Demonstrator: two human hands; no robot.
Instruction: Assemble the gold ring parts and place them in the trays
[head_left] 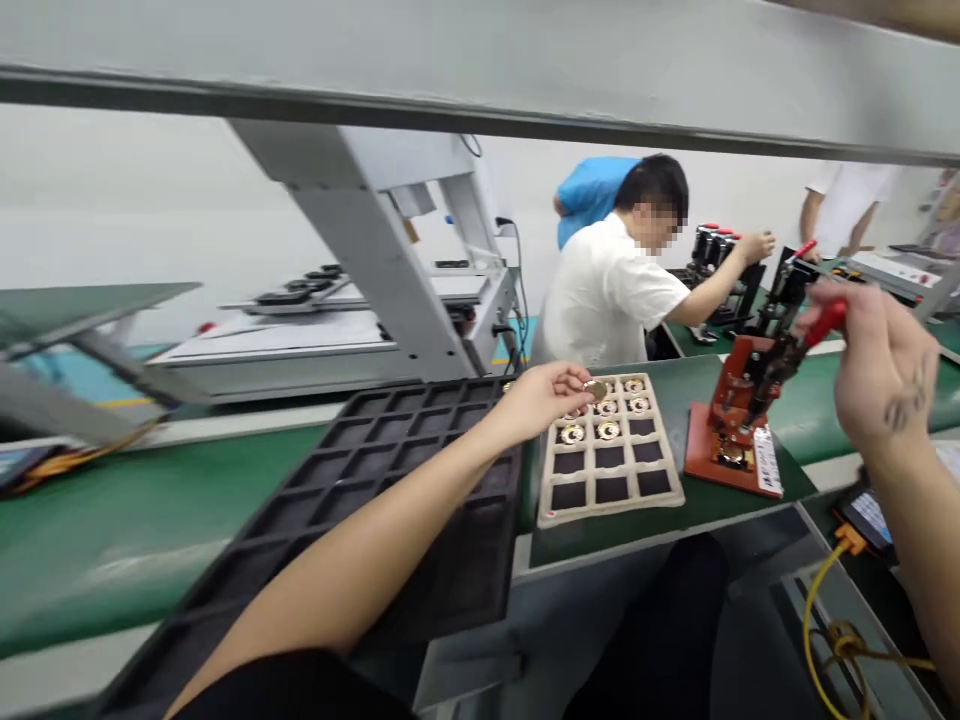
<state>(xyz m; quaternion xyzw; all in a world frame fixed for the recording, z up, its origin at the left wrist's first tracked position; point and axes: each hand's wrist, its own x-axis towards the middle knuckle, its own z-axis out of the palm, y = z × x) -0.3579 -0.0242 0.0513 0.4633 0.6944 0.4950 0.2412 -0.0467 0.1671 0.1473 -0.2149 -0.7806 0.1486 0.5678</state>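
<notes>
My left hand (541, 402) pinches a round, gold-coloured metal piece (596, 390) over the far part of a beige compartment tray (604, 511). Similar shiny round pieces (607, 430) sit in the tray's far compartments, while its nearer ones show dark bottoms. To the right, my right hand (885, 365) is closed around the red handle (827, 320) of a toggle clamp press; some fingers are blurred. The press has an orange-red base (701, 455), and a round gold piece (733, 455) lies in it below the plunger. A white label is on the base.
A large black compartment tray (375, 462) lies under my left forearm. Overhead runs a grey beam (480, 75). A co-worker in white (600, 290) works at similar clamps beyond. A yellow cable (811, 610) and a device (868, 515) are at lower right.
</notes>
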